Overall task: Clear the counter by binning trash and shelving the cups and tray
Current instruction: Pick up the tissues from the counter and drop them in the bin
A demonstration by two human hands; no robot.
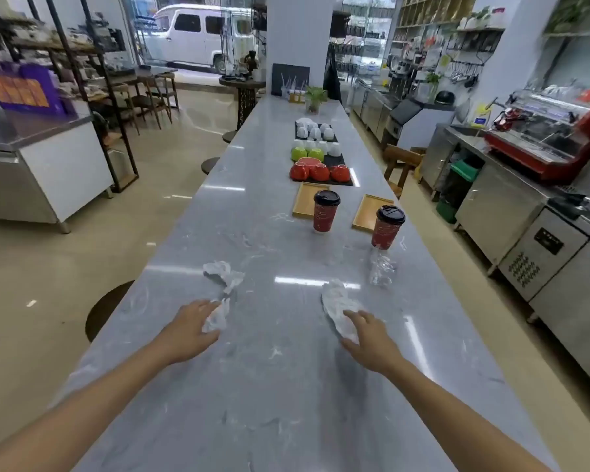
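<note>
On the long grey counter (286,386) my left hand (191,330) lies with fingers spread around a crumpled white tissue (217,316). My right hand (372,338) touches a second flattened white tissue (338,303). A third crumpled tissue (223,272) lies just beyond the left one. A clear plastic wrapper (382,267) sits ahead on the right. Two red paper cups with black lids stand further on, one in the middle (325,212) and one to the right (387,228). Behind them lie two wooden trays, left (304,202) and right (367,209).
Black mats (338,161) further along hold several red, green and white cups turned upside down. A potted plant (315,98) stands at the far end. Round stools (106,311) line the counter's left side. Steel cabinets, a green bin (464,175) and a red espresso machine (552,144) stand right.
</note>
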